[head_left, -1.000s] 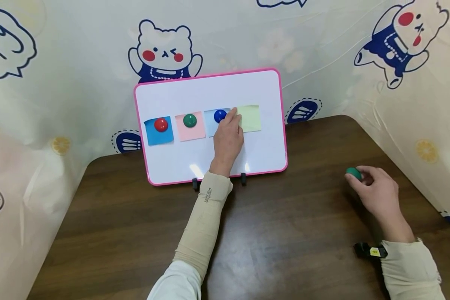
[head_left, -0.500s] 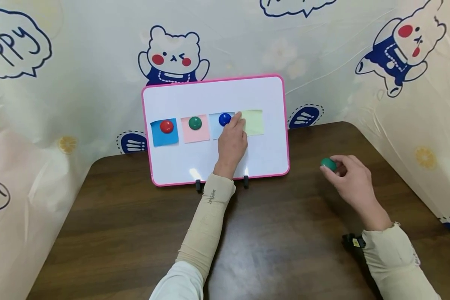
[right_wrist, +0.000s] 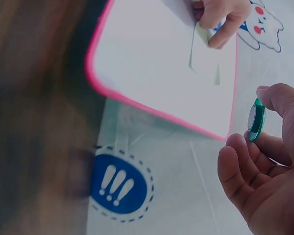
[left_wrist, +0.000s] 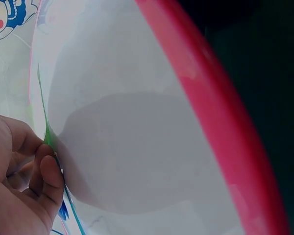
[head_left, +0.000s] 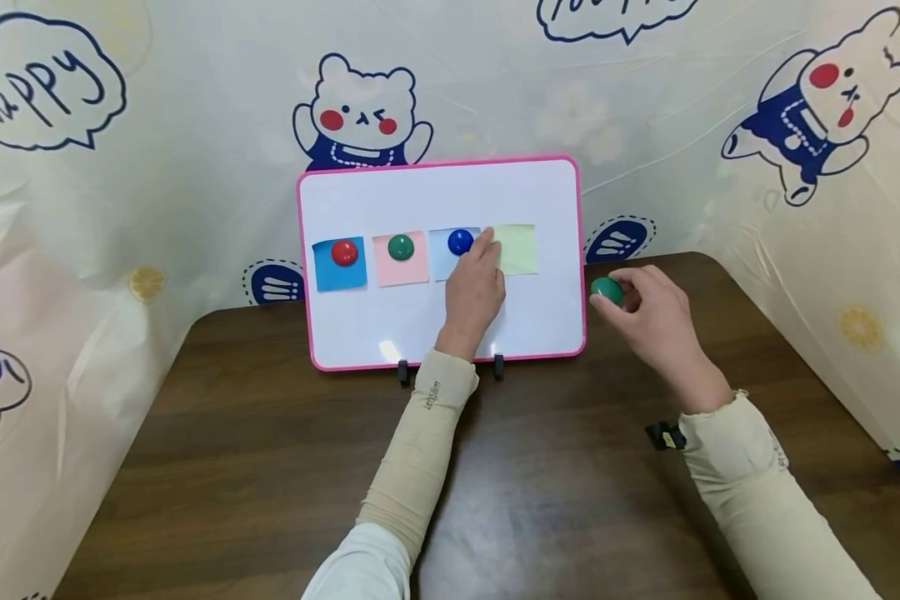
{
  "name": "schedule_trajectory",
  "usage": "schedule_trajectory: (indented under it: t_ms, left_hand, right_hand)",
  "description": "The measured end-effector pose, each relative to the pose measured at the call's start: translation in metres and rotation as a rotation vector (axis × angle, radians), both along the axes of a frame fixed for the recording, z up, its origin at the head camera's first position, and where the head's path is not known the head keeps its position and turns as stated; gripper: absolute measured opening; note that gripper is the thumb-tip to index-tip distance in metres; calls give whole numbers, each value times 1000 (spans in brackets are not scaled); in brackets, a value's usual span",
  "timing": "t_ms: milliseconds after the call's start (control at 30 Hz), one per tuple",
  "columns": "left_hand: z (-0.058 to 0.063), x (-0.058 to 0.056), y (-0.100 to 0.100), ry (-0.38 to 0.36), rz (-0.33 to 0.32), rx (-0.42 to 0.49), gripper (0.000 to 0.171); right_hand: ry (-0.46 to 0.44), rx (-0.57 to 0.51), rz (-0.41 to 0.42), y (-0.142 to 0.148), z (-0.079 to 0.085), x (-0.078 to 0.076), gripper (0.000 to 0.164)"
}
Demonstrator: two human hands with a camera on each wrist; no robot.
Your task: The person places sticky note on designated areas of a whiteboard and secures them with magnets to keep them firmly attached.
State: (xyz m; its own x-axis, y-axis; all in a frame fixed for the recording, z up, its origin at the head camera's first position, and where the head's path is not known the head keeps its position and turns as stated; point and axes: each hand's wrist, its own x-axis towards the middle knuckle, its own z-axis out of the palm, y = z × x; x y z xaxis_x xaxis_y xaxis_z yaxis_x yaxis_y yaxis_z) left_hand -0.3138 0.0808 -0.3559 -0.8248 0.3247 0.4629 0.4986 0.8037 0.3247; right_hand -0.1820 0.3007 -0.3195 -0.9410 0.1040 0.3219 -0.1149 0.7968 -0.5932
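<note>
My left hand (head_left: 476, 287) reaches to the whiteboard (head_left: 390, 333). It pinches the left edge of a light green sticky note (head_left: 517, 248) against the board, thumb and fingers gathered there in the left wrist view. Just left of it, a blue magnet (head_left: 461, 242) sits on a light blue note (head_left: 441, 262). My right hand (head_left: 660, 321) holds a round green magnet (head_left: 607, 290) between thumb and fingers, right of the board's edge. In the right wrist view the magnet (right_wrist: 256, 120) is edge-on, its pale flat back facing the board side.
A red magnet (head_left: 344, 252) sits on a dark blue note (head_left: 337, 279), and another green magnet (head_left: 401, 247) on a pink note (head_left: 401, 271). Black stands (head_left: 498, 367) support the pink-framed board on the brown wooden table (head_left: 270, 467). A patterned curtain (head_left: 217, 167) hangs close behind.
My right hand has moved left and up toward the board, carrying the green magnet. The left hand stays at the light green note. The head view has shifted slightly.
</note>
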Motion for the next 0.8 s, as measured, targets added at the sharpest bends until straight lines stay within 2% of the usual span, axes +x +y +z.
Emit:
schedule_trajectory:
  t_ms: [500,800]
  left_hand:
    - [-1,2,-2,0,12,-75,40]
    - [-2,0,-3,19,20,-69,36]
  right_hand:
    - [-8,-17,40,-31,12,-33,40]
    - [-15,20,40,-51,13,-57,42]
